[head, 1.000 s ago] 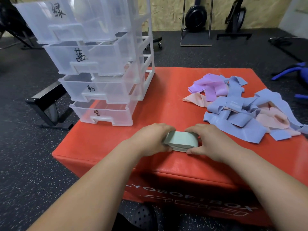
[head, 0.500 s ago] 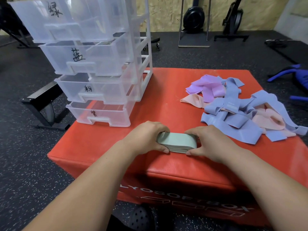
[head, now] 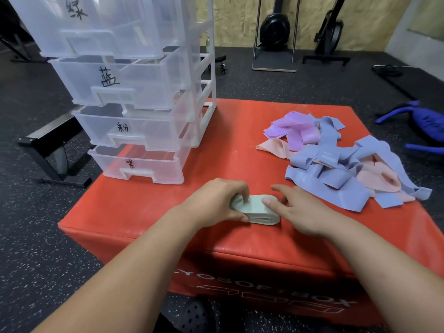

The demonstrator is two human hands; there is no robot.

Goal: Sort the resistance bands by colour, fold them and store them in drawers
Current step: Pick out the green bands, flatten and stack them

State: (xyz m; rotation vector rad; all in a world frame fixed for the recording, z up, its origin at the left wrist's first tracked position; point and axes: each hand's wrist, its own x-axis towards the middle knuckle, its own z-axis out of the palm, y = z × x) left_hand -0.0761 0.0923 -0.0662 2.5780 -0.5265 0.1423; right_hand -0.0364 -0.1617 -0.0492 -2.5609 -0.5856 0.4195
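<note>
Pale-green band (head: 255, 209); red box (head: 149, 212); blue/pink/purple pile (head: 336, 162)

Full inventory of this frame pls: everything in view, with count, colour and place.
drawer unit: one, clear plastic, four hand-labelled drawers showing, back left of the box
soft box: one, red, on the floor
folded bundle: one, pale green, near front edge, centre
blue bands: several, tangled pile, right side of box
pink bands: several, same pile
purple bands: a few, far end of pile
bench frame: one, black, floor left
padded item: one, blue, floor far right
gym machines: two, black, back wall
left hand: grips bundle's left end
right hand: thumb touches bundle's right end, fingers straight
</note>
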